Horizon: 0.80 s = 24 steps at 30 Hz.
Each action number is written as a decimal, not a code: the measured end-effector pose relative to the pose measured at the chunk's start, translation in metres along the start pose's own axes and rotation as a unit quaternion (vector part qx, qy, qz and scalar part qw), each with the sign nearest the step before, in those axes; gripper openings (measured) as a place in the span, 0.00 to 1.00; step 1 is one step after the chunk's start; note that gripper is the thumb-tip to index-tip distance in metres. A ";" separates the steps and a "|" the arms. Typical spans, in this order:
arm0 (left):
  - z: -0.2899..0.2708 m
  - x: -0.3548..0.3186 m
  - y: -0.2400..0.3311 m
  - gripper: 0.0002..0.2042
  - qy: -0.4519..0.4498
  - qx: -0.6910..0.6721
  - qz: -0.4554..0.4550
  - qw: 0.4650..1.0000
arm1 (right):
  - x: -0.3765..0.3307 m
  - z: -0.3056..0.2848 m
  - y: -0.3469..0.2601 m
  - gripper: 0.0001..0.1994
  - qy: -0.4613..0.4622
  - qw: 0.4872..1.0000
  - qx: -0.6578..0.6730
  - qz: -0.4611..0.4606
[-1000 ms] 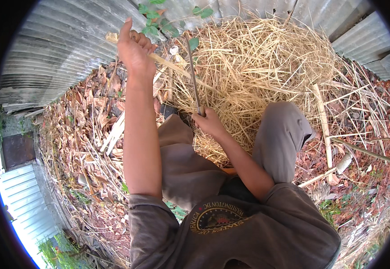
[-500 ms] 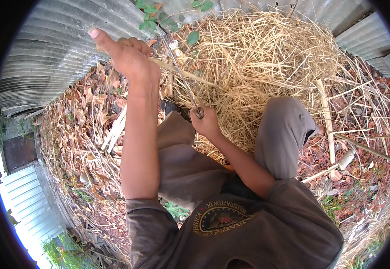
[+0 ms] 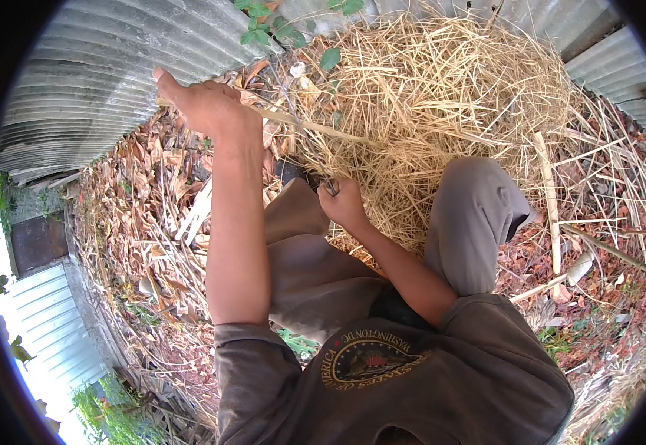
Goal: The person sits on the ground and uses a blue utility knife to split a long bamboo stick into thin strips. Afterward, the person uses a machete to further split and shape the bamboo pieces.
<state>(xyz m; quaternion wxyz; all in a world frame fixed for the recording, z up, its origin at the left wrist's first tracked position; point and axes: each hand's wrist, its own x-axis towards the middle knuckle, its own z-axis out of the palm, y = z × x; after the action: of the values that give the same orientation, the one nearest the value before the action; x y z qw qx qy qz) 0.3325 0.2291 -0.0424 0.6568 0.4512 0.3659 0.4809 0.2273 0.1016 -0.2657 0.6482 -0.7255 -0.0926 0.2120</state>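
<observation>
My left hand [image 3: 215, 107] is raised at the upper left, thumb stretched out and the other fingers curled round a pale, flat bamboo-like strip [image 3: 312, 126]. From the hand the strip runs rightward to the straw. Lower and nearer my body, my right hand [image 3: 344, 204] is closed on the near end of a long knife [image 3: 293, 107]. Its thin, dark blade is seen nearly edge-on, points up and away, and crosses the strip in view. Whether blade and strip touch I cannot tell. The knife's handle is mostly hidden by my fingers.
A heap of dry straw [image 3: 449, 89] lies ahead, beyond my bent knees. Corrugated metal sheets [image 3: 108, 74] wall off the left and far sides. Dry brown leaves [image 3: 167, 185] cover the ground at left. At right lie a pale stick [image 3: 549, 200] and a longer pole [image 3: 620, 252].
My left hand has come down a little toward me, with the strip still in it. The knife blade has tilted slightly; my right hand has barely moved. The whole view has shifted a little.
</observation>
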 end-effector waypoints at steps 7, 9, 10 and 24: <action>-0.002 0.001 0.009 0.30 0.033 -0.009 -0.009 0.999 | -0.023 -0.008 0.085 0.15 0.076 0.993 -0.025 0.083; 0.001 -0.001 0.009 0.30 0.011 -0.018 -0.018 1.000 | -0.016 -0.012 0.106 0.15 0.098 0.972 0.034 0.209; 0.006 -0.005 0.009 0.30 0.016 -0.010 -0.013 1.000 | -0.013 -0.012 0.102 0.15 0.097 0.985 -0.003 0.141; -0.007 0.001 0.003 0.34 -0.013 0.016 0.006 1.000 | -0.002 0.011 0.029 0.12 0.037 0.998 0.018 -0.041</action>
<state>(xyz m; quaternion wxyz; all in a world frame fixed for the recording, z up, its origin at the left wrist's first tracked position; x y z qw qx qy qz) 0.3252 0.2326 -0.0422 0.6513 0.4696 0.3621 0.4734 0.2169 0.1071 -0.2944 0.6722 -0.7166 -0.0946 0.1602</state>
